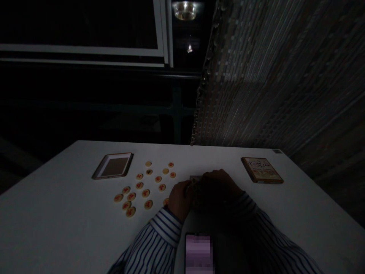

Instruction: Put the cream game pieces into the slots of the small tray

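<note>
The scene is very dark. My left hand (179, 199) and my right hand (219, 186) meet over the middle of a white table (57, 220), fingers curled together around something small and dark that I cannot make out. A grey edge (194, 177) shows just beyond them. Several round pale game pieces with red marks (145, 193) lie scattered left of my left hand, the nearest one touching its knuckles. Both sleeves are striped.
An open shallow box tray (113, 166) lies at the back left of the table. A printed box lid (261, 169) lies at the back right. A lit phone screen (199, 253) sits near my chest. A beaded curtain (270, 76) hangs behind.
</note>
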Available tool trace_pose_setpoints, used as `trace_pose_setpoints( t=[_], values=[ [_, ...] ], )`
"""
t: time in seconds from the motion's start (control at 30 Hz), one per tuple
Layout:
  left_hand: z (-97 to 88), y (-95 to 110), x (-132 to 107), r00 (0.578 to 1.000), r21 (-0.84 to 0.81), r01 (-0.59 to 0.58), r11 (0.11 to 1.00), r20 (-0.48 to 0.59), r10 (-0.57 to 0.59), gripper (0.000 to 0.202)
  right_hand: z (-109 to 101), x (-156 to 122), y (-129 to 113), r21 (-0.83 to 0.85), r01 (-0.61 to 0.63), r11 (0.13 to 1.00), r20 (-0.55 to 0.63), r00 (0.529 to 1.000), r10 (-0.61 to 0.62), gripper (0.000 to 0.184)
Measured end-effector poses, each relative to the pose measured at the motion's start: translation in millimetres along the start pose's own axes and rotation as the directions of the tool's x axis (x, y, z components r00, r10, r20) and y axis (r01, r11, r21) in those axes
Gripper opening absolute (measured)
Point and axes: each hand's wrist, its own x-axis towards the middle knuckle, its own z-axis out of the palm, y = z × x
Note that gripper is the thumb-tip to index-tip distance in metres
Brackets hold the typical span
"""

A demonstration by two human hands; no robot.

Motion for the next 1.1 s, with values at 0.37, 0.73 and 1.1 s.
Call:
trace_pose_setpoints(
  t=[0.37,0.73,1.1],
  values=[
    [1.1,-3.2,-0.1,1.000,0.028,-0.030,0.999,0.000,0.030,0.030,6.0,-0.1,-3.3,-0.013,-0.007,1.000,-0.020,1.000,0.007,0.026],
    [1.9,-3.3,-0.3,1.000,0.036,-0.018,0.999,0.003,0.018,0.028,8.5,-0.2,-4.3,0.008,-0.001,1.000,-0.039,0.999,0.002,0.025],
    [-0.2,-0.6,-0.5,1.000,0.034,-0.016,0.999,0.003,0.016,0.028,7.5,-0.1,-2.9,-0.008,0.014,1.000,-0.017,1.000,-0.014,0.023]
  ],
)
